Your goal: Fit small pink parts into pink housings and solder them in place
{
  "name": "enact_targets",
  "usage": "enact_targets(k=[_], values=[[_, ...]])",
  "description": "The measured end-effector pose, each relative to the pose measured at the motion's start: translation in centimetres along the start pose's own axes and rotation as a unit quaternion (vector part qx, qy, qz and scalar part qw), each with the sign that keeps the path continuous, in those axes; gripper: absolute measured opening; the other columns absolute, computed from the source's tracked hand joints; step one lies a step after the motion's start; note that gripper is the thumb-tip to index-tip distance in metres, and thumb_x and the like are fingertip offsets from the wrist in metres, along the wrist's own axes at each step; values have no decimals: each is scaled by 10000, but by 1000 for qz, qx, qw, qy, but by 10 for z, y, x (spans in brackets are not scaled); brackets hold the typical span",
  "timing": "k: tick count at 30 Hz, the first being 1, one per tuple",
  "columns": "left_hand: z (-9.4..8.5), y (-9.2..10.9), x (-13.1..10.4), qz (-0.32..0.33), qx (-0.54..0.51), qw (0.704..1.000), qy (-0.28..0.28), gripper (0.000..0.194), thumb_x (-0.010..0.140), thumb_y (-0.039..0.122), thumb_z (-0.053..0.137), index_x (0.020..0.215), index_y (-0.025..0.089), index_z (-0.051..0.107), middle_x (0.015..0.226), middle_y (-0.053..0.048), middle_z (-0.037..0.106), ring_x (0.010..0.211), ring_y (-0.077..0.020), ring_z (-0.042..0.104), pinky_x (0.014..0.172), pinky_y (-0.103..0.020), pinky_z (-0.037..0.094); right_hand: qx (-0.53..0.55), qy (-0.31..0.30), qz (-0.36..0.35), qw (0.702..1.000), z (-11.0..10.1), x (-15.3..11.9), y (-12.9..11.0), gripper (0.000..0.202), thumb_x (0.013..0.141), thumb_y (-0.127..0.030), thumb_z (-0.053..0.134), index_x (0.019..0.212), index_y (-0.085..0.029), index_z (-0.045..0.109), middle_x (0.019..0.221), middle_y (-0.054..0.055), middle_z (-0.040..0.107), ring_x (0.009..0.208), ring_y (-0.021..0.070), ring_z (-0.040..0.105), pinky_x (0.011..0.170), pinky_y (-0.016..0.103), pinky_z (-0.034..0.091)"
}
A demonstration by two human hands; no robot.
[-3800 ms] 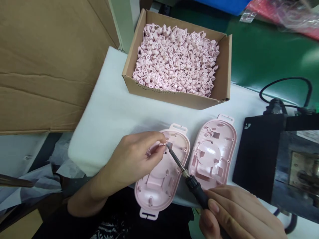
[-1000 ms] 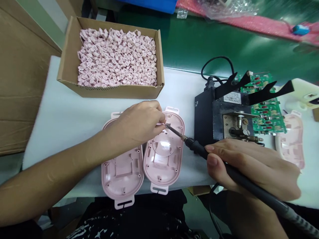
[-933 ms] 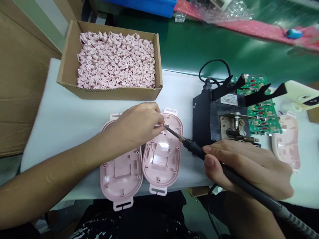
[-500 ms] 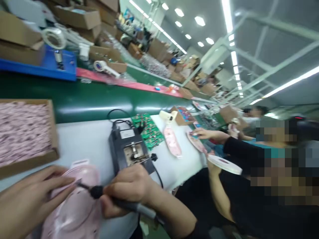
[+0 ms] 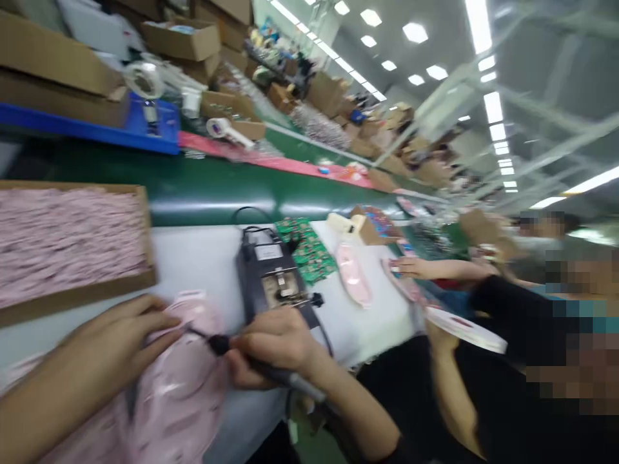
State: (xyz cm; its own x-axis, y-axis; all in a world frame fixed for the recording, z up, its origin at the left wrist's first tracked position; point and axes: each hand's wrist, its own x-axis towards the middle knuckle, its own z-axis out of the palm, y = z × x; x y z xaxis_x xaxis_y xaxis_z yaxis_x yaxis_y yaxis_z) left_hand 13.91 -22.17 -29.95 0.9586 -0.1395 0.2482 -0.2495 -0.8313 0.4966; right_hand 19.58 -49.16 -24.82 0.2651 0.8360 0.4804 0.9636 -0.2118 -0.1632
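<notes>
A pink plastic shell [image 5: 181, 386] lies at the lower left, its hollow side up. My left hand [image 5: 130, 338] presses its fingertips together at the upper part of the shell; anything small between them is hidden. In my right hand [image 5: 275, 348] is a black-handled soldering iron [image 5: 219, 344], its thin tip touching or close to the shell beside my left fingertips. Just beyond my right hand stands a black device [image 5: 271, 270] with a metal mechanism on top.
A box of pink parts [image 5: 72, 245] stands at the left. Green circuit boards [image 5: 307, 251] and another pink shell [image 5: 353, 274] lie past the device. At the right, a person's hand [image 5: 413, 267] works beside a white reel [image 5: 467, 328]. A green conveyor [image 5: 217, 193] runs behind.
The view has swung, so most things sit farther right in the picture. Both hands remain at the shell, with the iron's tip near the same place.
</notes>
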Motion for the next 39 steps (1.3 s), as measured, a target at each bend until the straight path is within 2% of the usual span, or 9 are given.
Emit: enact_targets(k=[1,2,3,7,10,21,28,39], values=[[-10,13,1,0,7,999,-41,314,947,447,523,876,305,794,984,-13,710,854,-203,692,791,-316,522,29,48,4,998,-3,0,-3,120,845,-225,669,756,-192,595,630,-7,654,511,84,601,502,192,485],[-17,24,3,-3,12,998,-56,299,953,419,539,860,285,790,981,-22,699,873,-198,684,797,-311,515,67,91,4,994,-7,1,-5,62,853,-180,647,803,-181,611,660,3,680,515,86,609,497,198,482],[-22,32,4,-14,21,997,-76,281,963,388,548,872,269,786,996,-30,689,899,-197,675,815,-313,510,95,108,14,989,-10,1,-7,35,856,-143,636,848,-175,624,683,10,696,526,91,620,497,201,483],[-29,46,3,-61,23,989,-129,203,976,325,594,928,234,769,1001,-35,664,942,-193,640,828,-327,487,132,92,34,986,-20,2,-14,118,839,-53,642,885,-162,637,704,25,711,570,109,662,564,212,539],[-31,50,-1,-72,6,989,-130,199,977,322,604,932,219,769,1013,-38,661,934,-183,628,811,-321,478,124,77,41,988,-25,2,-17,131,828,-37,657,857,-164,642,720,19,714,594,114,680,605,219,571],[-29,50,-2,-53,12,990,-126,177,966,282,625,975,185,772,1038,-61,674,944,-188,633,798,-316,468,110,91,38,989,-23,-1,-17,156,795,-20,703,820,-161,642,708,2,695,579,114,666,551,223,564],[-26,47,-6,-44,4,992,-118,198,975,318,619,1047,198,760,1090,-57,661,941,-178,626,773,-310,456,109,99,40,988,-23,-3,-18,157,784,-13,723,812,-151,653,690,0,678,582,115,661,546,227,577],[-28,54,-4,-44,51,989,-129,181,976,304,623,985,183,757,1055,-70,661,955,-205,634,759,-325,460,115,98,44,988,-22,-3,-19,188,774,2,725,817,-170,661,686,-3,686,568,122,668,552,230,578]])
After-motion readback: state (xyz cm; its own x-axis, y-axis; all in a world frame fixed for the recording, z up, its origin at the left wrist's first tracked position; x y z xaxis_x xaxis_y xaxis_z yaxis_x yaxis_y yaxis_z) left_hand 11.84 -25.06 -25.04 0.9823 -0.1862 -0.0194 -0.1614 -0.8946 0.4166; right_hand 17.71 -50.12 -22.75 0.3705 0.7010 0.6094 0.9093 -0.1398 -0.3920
